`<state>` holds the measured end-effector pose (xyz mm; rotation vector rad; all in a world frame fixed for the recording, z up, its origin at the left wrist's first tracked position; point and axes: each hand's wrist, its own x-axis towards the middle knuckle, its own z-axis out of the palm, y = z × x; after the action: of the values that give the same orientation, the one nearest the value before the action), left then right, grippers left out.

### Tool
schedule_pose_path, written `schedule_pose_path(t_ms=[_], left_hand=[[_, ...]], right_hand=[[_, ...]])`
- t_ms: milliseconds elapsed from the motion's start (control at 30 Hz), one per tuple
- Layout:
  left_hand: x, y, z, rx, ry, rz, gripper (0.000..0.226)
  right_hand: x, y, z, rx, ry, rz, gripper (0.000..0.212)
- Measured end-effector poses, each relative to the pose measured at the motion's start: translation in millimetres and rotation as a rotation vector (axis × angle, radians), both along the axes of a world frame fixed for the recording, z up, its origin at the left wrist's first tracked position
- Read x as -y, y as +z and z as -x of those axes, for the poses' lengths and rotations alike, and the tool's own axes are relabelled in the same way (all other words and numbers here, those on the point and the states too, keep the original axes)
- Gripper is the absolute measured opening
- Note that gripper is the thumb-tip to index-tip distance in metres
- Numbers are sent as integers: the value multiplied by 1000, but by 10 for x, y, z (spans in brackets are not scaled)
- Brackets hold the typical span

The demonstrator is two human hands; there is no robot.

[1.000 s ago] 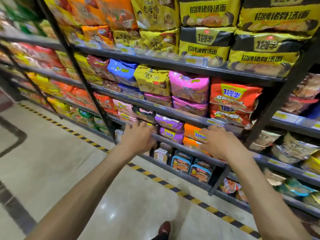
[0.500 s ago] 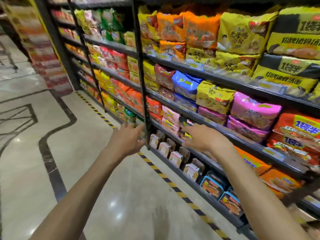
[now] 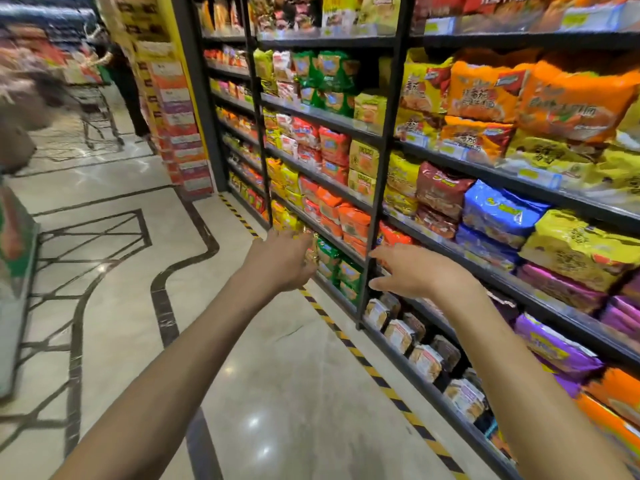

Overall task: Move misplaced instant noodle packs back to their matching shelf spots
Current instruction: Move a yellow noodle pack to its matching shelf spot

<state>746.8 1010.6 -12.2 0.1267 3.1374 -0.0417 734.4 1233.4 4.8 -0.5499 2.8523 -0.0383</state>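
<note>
Target looks like the shiny gold crinkly noodle pack (image 3: 310,249). It sits on a low shelf in the left bay, wedged against a stack of green foil packs (image 3: 329,253) and below the row of orange packs (image 3: 353,220). It doesn't match either neighbour, so my guess is that's the stray. Motion blur means I can't read any label.

Left hand (image 3: 282,263): fingers stretched forward and loose, tips right at the gold pack. Can't tell if there's contact. Nothing is wrapped in it.

Right hand (image 3: 415,271): fingers spread wide and empty, hovering in front of the black metal upright post (image 3: 375,188) between the two bays, above the small brown boxed tubs (image 3: 398,336) on the bottom shelf.

Step, as I read it: reach/approach, pick not yet made. No pack is off the shelf.

Next move needs:
- left fingers to close on the gold pack's top edge without dragging the green stack out
- right hand to come round the post to steady the neighbours or take the pack's other end
- then a search for the matching gold facing; none is obvious from here

The packs are soft and slippery, so a pinch at the seam should hold better than a flat squeeze.

Yellow-black floor tape (image 3: 332,322) runs along the shelf foot.
</note>
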Motion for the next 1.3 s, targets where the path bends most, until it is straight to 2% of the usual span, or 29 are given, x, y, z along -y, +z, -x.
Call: schedule_pose_path(t_ms=[167, 300, 433, 800, 1167, 1300], left_hand=[[629, 83, 253, 22, 34, -3, 58], [1089, 94, 535, 40, 88, -20, 53], [1496, 116, 901, 25, 104, -39, 54], [2442, 347, 2665, -19, 93, -25, 49], [3064, 248, 4011, -14, 31, -46, 46], [3416, 118, 4437, 28, 13, -74, 52]], right_hand=[[694, 77, 357, 52, 77, 0, 61], [1121, 96, 728, 70, 109, 29, 69], [1484, 120, 1226, 48, 117, 21, 67], [2427, 274, 2905, -24, 109, 75, 69], [3106, 152, 4014, 29, 63, 44, 70], [3411, 90, 4396, 69, 54, 26, 68]])
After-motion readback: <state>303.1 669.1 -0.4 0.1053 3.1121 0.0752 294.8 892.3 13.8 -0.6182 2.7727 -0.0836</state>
